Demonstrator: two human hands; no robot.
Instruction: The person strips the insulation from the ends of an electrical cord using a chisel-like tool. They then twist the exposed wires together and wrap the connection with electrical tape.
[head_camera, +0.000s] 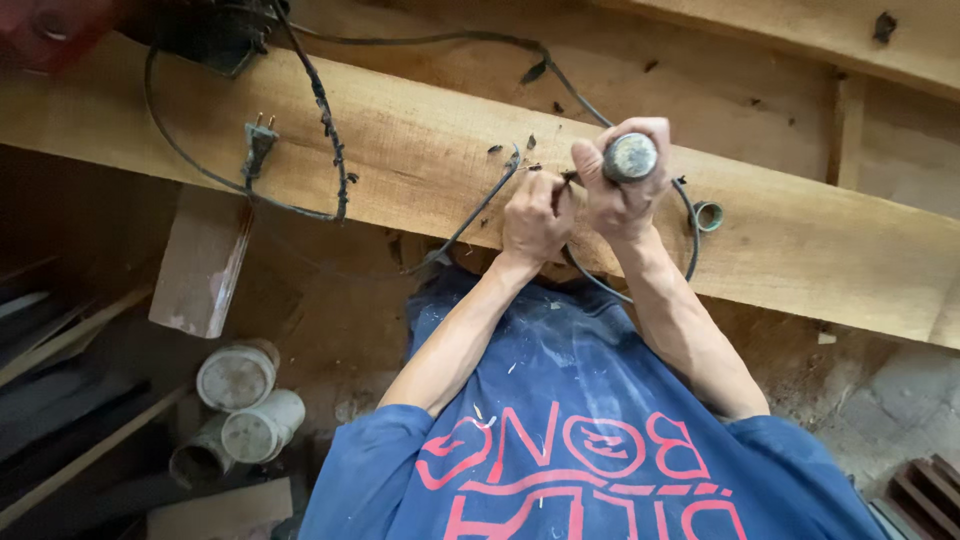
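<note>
A dark, round-ended tool handle (630, 157) stands end-on toward the camera, upper centre-right of the frame, gripped in a fist. A thin black cable (478, 210) curves beside it, left of centre, across a broad pale wooden plank (800, 240) running diagonally.

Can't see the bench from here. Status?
Right hand gripping tool handle. Left hand pinching cable on plank. Nothing blocking.
</note>
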